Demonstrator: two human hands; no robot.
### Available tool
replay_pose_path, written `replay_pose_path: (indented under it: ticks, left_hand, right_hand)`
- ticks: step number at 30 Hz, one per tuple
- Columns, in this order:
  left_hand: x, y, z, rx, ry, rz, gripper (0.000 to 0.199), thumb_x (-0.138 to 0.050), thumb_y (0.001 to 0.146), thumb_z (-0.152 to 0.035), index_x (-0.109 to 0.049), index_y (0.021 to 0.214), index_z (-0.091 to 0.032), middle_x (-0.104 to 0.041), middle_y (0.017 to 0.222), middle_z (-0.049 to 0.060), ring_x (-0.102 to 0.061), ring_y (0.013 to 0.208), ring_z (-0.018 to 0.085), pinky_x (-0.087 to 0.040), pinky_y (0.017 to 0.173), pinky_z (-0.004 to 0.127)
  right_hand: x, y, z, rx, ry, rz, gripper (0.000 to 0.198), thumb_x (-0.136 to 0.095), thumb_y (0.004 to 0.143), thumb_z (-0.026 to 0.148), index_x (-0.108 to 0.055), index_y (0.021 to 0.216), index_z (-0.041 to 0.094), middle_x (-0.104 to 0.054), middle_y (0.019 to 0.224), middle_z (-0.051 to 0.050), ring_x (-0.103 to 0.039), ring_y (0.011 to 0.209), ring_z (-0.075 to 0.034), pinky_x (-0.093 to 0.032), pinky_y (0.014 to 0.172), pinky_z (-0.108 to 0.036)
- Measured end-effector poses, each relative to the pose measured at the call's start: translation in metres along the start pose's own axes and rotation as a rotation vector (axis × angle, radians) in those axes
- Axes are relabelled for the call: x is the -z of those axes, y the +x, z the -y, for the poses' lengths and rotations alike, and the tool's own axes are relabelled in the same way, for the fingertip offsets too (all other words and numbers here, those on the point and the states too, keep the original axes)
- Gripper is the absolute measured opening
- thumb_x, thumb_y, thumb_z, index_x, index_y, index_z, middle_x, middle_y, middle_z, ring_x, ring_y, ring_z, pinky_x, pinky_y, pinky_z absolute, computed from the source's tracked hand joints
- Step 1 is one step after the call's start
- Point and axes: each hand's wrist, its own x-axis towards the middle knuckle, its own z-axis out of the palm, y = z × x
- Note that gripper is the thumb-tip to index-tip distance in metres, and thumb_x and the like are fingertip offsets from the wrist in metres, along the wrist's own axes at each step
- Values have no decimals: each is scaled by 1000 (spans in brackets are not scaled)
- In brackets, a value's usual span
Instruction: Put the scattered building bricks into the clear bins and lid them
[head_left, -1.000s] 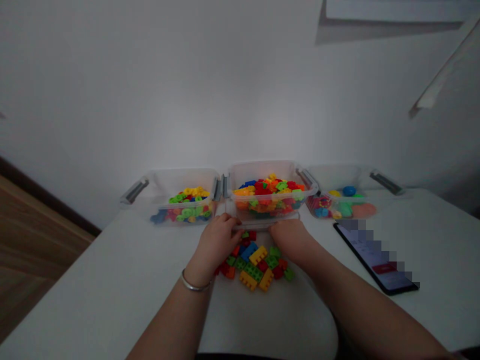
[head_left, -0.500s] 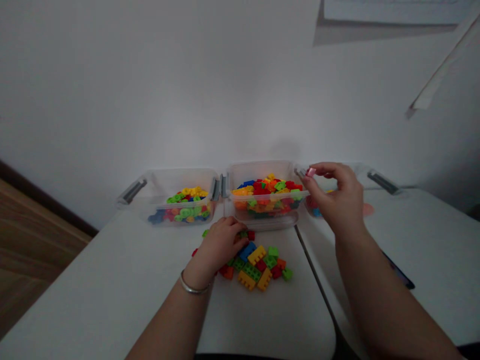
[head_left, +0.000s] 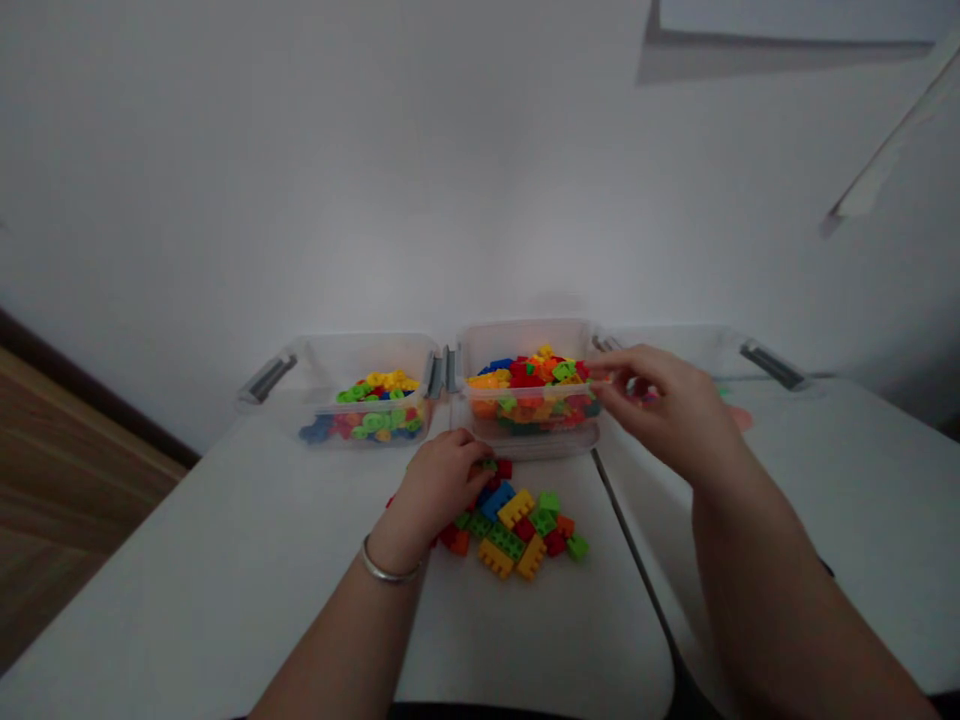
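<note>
By the far edge of the table [head_left: 225, 560], right hand [head_left: 667, 410] at the middle bin [head_left: 517, 342], left hand [head_left: 442, 477] over toy bricks [head_left: 506, 540], both grasps unreadable, I judged sorting underway, withdrawal needed next.

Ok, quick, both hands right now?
Left hand: curled at the multicoloured plastic bricks; cannot tell whether it holds one.
Right hand: at the middle clear plastic bin; cannot tell whether it holds anything.

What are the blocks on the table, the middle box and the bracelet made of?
Blocks: probably hard plastic, smooth and brightly colored, with molded-looking notches.
Middle box: likely smooth, see-through plastic, since colors show through its front wall.
Bracelet: perhaps metal, as it looks silvery and polished.
</note>
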Motion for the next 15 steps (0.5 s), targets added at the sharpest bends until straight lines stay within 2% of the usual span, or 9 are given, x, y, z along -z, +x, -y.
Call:
replay_pose_path:
  ticks: [4, 6, 9, 15]
  left_hand:
    - [0, 1, 1, 46, 11, -33, 23, -60, 89, -29, -73, 107, -21, -67, 106, 9, -62, 99, 23, -49, 89, 35]
    - [0, 2, 1, 71, 23, -48, 23, -59, 90, -28, -72, 107, -20, -67, 106, 9, -63, 99, 23, -49, 88, 35]
    - [-1, 2, 3, 89, 34, -68, 23, -57, 90, -28, -72, 106, -20, -67, 105, 8, -63, 99, 24, -49, 88, 35]
    - [-2, 2, 4, 78, 31, -75, 23, -57, 90, -28, -72, 105, -20, -67, 104, 9, -63, 99, 24, -49, 88, 36]
  right_hand:
    - [-10, -5, 18, 152, 25, 573, 20, -59, 86, 25, -72, 102, 25, -73, 97, -3, -66, 81, -17, -49, 70, -28]
    - [-23, -8, 21, 193, -12, 790, 22, -60, 85, 22, -73, 102, 26, -74, 102, -3, -68, 87, -19, -50, 74, -29]
    - [-42, -14, 23, 157, -110, 932, 29, -63, 78, 18, -73, 105, 26, -74, 104, -4, -69, 92, -23, -50, 77, -31]
    - [-58, -20, 19, 46, -240, 1055, 37, -64, 72, 13, -74, 106, 25, -75, 103, -6, -69, 95, -27, -50, 73, -32]
